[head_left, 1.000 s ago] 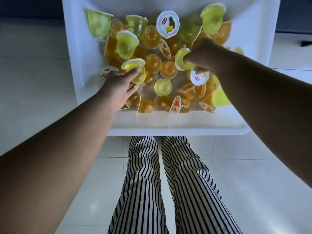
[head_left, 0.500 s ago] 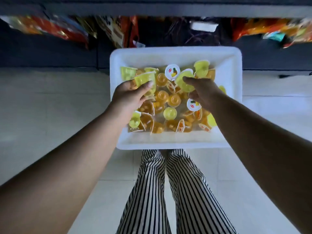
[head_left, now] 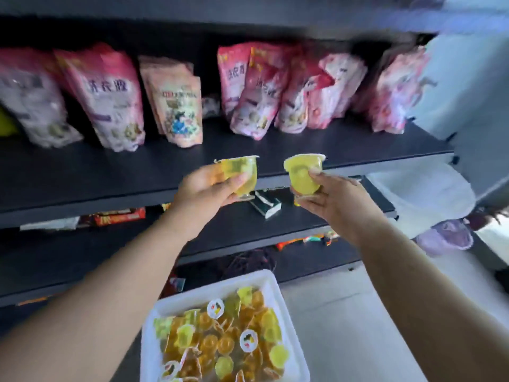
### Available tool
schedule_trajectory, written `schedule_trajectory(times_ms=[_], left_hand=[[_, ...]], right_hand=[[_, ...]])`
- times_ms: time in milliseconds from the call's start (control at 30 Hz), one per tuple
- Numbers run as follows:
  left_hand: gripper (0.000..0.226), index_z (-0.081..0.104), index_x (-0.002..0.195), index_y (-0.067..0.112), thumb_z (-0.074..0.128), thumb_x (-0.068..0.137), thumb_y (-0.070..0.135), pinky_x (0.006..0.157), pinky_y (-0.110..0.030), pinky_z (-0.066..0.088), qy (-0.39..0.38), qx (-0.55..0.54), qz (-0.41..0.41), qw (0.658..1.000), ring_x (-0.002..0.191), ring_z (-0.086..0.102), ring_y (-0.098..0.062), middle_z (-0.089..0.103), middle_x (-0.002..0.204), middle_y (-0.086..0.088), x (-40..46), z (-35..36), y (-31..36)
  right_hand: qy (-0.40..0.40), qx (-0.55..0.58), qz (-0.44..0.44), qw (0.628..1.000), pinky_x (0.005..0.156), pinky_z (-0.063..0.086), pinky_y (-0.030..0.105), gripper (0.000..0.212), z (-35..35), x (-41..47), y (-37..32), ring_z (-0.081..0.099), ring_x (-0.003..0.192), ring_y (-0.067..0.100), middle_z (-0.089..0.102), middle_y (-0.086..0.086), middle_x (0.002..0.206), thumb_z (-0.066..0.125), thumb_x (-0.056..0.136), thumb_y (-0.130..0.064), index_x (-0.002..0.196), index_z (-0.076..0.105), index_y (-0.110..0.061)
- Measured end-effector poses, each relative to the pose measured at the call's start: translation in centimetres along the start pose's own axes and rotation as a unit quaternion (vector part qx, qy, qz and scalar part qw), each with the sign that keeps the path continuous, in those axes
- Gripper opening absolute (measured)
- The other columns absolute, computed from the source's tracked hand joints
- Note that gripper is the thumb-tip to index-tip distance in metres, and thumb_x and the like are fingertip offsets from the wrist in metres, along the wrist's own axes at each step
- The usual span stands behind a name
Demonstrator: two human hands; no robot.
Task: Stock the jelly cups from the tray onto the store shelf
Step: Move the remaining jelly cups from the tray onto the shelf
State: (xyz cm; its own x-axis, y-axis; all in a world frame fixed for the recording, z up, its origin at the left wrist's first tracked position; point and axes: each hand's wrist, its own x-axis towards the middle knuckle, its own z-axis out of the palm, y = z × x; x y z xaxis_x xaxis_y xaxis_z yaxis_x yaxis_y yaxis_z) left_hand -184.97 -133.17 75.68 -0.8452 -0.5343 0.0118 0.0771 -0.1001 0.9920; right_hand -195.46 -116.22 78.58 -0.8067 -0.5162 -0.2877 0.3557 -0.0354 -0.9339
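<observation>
Now my left hand (head_left: 209,188) grips a yellow-green jelly cup (head_left: 242,175), fingers curled round its side with the thumb across the front, the cup upright with its lid on top. Just to the right, my right hand (head_left: 330,197) pinches a second yellow-green cup (head_left: 303,175) between thumb and fingertips; this one tilts a little toward the left. Both cups hang in the air at the near edge of the dark store shelf (head_left: 110,172), apart from each other and not touching the board. Far back on that shelf stands a row of pink snack bags (head_left: 110,97), blurred. Below and nearer to me, the white tray (head_left: 154,354) lies under my forearms, heaped with orange and yellow-green jelly cups (head_left: 220,343), some lying on their sides, a few showing round white printed lids. On the lower shelf, between my two hands, lies a small dark green and white box (head_left: 265,206).
</observation>
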Motion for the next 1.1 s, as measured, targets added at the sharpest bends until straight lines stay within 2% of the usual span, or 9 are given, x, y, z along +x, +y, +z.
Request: schedule_trajectory(times_ms=[100,200,267,367,500,767,900,1000,1100], left_hand=[[0.013,0.064,0.083,0.02,0.065,0.08,0.007,0.065,-0.015,0.055,-0.047,0.043,0.059,0.996,0.068,0.067,0.0,0.071,0.068,0.015,1.4,3.8,4.5],[0.02,0.07,0.076,0.027,0.082,0.061,0.025,0.069,-0.021,0.055,-0.046,0.08,0.104,0.99,0.076,0.067,-0.005,0.072,0.073,0.015,2.5,7.9,6.7],[0.022,0.071,0.071,0.029,0.082,0.052,0.032,0.075,-0.025,0.055,-0.024,0.1,0.115,0.988,0.079,0.066,-0.007,0.071,0.072,0.018,3.2,11.7,7.5],[0.022,0.068,0.073,0.025,0.084,0.059,0.025,0.077,-0.027,0.056,0.0,0.088,0.108,0.99,0.08,0.064,-0.011,0.07,0.071,0.015,3.8,17.9,7.7],[0.051,0.069,0.088,0.024,0.076,0.046,0.051,0.091,-0.046,0.051,0.016,0.096,0.11,0.989,0.096,0.067,-0.023,0.072,0.096,0.003,4.6,25.5,8.9],[0.038,0.061,0.087,0.026,0.081,0.055,0.029,0.092,-0.044,0.051,0.097,0.114,0.13,0.98,0.098,0.066,-0.021,0.069,0.099,0.002,8.2,31.4,13.8],[0.029,0.057,0.092,0.027,0.077,0.072,0.02,0.087,-0.029,0.05,0.16,0.175,0.158,0.958,0.087,0.061,-0.003,0.061,0.089,0.017,10.3,31.9,15.2],[0.036,0.054,0.105,0.02,0.074,0.076,0.023,0.081,-0.024,0.043,0.202,0.213,0.167,0.941,0.09,0.056,-0.008,0.056,0.093,0.014,12.0,31.9,16.0],[0.029,0.055,0.1,0.019,0.072,0.077,0.021,0.077,-0.023,0.041,0.212,0.242,0.159,0.933,0.09,0.055,-0.009,0.059,0.096,0.008,15.0,31.6,17.0]], right_hand=[[-0.019,-0.027,-0.055,0.998,0.076,0.054,0.026,0.015,-2.8,-0.9,-5.2,0.065,0.08,0.026,0.068,0.011,0.079,0.053,0.091,-0.016,0.085,0.063,-0.007],[-0.027,-0.032,-0.091,0.995,0.074,0.055,0.026,0.016,-6.5,-1.3,-8.8,0.064,0.075,0.024,0.07,0.006,0.067,0.052,0.091,-0.014,0.082,0.063,-0.006],[-0.037,-0.026,-0.115,0.992,0.07,0.056,0.023,0.015,-9.9,-1.3,-10.7,0.063,0.075,0.023,0.07,0.005,0.068,0.054,0.09,-0.012,0.08,0.063,-0.006],[-0.071,-0.038,-0.129,0.988,0.076,0.056,0.024,0.008,-15.3,-1.1,-13.0,0.064,0.079,0.022,0.071,0.007,0.075,0.061,0.08,-0.014,0.081,0.066,-0.008],[-0.102,-0.075,-0.118,0.985,0.068,0.057,0.018,0.012,-21.7,-0.3,-16.6,0.068,0.067,0.01,0.073,0.003,0.075,0.064,0.077,-0.015,0.087,0.066,-0.008],[-0.138,-0.112,-0.149,0.973,0.086,0.051,0.028,0.011,-26.5,2.8,-22.6,0.064,0.08,0.018,0.07,0.005,0.087,0.066,0.079,-0.011,0.09,0.065,-0.013],[-0.17,-0.128,-0.177,0.961,0.076,0.05,0.018,0.018,-25.8,5.2,-24.7,0.063,0.084,0.015,0.068,0.002,0.09,0.061,0.082,0.003,0.093,0.062,-0.011],[-0.171,-0.157,-0.201,0.952,0.085,0.047,0.027,0.022,-24.8,6.7,-26.5,0.061,0.084,0.017,0.066,0.001,0.088,0.063,0.08,0.006,0.088,0.061,-0.014],[-0.176,-0.153,-0.23,0.945,0.072,0.052,0.02,0.023,-23.7,9.3,-29.1,0.061,0.078,0.014,0.064,-0.001,0.084,0.063,0.08,0.007,0.085,0.058,-0.015]])
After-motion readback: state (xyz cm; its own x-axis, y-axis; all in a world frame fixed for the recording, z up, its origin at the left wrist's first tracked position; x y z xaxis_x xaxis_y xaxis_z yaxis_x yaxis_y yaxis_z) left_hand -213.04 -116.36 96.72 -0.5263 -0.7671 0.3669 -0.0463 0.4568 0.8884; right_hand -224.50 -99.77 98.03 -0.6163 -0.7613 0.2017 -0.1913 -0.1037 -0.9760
